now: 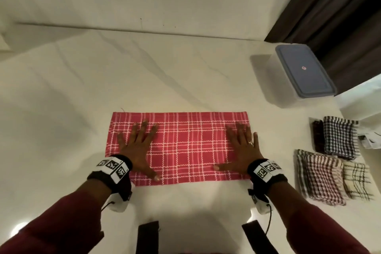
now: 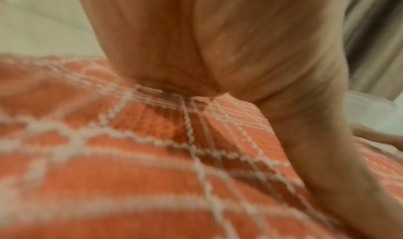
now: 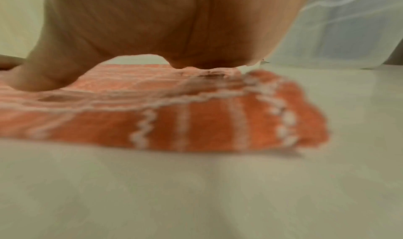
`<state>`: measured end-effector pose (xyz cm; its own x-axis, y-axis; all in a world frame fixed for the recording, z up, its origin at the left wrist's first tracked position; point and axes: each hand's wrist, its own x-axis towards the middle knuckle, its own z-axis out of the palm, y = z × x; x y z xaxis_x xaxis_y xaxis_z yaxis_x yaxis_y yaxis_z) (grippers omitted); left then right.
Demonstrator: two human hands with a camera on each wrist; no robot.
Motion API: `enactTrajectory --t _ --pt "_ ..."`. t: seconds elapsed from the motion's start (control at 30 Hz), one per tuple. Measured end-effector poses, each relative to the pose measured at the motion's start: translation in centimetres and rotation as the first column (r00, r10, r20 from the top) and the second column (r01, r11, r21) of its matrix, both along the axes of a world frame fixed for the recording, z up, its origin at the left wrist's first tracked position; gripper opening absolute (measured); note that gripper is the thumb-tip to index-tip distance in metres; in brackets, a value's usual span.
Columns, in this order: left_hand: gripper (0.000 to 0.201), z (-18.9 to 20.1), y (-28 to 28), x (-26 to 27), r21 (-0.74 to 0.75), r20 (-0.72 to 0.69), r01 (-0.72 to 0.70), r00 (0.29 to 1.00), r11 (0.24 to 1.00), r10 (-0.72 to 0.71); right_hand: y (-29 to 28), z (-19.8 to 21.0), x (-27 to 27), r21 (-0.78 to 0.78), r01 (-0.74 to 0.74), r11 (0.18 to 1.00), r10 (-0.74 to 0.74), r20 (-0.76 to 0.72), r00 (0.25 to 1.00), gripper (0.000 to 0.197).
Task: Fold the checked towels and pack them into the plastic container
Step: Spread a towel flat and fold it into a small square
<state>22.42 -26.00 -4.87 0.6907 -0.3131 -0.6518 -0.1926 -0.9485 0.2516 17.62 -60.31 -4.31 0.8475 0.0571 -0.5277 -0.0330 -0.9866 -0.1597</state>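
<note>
A red towel with white checks (image 1: 181, 146) lies folded into a long rectangle on the white table. My left hand (image 1: 138, 144) presses flat on its left end with fingers spread. My right hand (image 1: 241, 146) presses flat on its right end, fingers straight. In the left wrist view the palm (image 2: 196, 44) rests on the red cloth (image 2: 109, 173). The right wrist view shows the palm (image 3: 163, 27) on the towel's right end (image 3: 218, 122). The plastic container (image 1: 303, 74), its blue lid on, stands at the back right.
Several folded checked towels lie at the right: a dark blue-and-white one (image 1: 340, 138), a brown-and-red one (image 1: 321, 177) and a cream one (image 1: 358, 181). A dark curtain (image 1: 340, 6) hangs behind the container. The table's right edge runs close to the folded towels.
</note>
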Motion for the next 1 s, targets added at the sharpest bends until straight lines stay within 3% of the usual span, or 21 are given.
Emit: enactTrajectory --t 0.07,0.13,0.27,0.37,0.5,0.7,1.0 --pt "0.156 1.0 -0.2 -1.5 0.005 0.042 -0.01 0.999 1.0 0.01 2.7 0.4 -2.6 0.096 -0.081 0.992 0.073 0.082 0.994 0.129" --pt "0.145 1.7 -0.3 -3.7 -0.082 0.105 -0.039 0.993 0.996 0.048 5.5 0.1 -4.9 0.212 -0.119 0.97 0.077 0.198 0.977 0.11" --pt "0.072 2.2 0.8 -8.4 -0.264 0.227 -0.079 0.964 0.961 0.141 8.4 -0.4 -7.4 0.317 -0.067 0.946 -0.023 0.272 0.962 0.05" --pt "0.042 1.2 2.1 -10.7 -0.315 0.214 -0.156 0.949 0.936 0.23 8.3 -0.3 -7.5 0.306 0.023 0.952 -0.085 0.191 0.978 0.03" --pt "0.025 0.3 3.0 -12.0 -0.344 0.29 -0.2 0.907 0.918 0.306 7.8 -0.5 -7.3 0.346 0.062 0.936 -0.127 0.168 0.978 0.023" --pt "0.007 0.1 2.6 -12.0 -0.316 0.431 -0.192 0.844 0.929 0.32 7.7 -0.4 -7.7 0.252 0.034 0.967 -0.101 0.259 0.961 0.018" --pt "0.007 -0.3 2.5 -11.9 -0.339 0.574 -0.162 0.745 0.927 0.34 8.0 -0.3 -8.2 0.19 0.001 0.982 -0.084 0.428 0.9 0.022"
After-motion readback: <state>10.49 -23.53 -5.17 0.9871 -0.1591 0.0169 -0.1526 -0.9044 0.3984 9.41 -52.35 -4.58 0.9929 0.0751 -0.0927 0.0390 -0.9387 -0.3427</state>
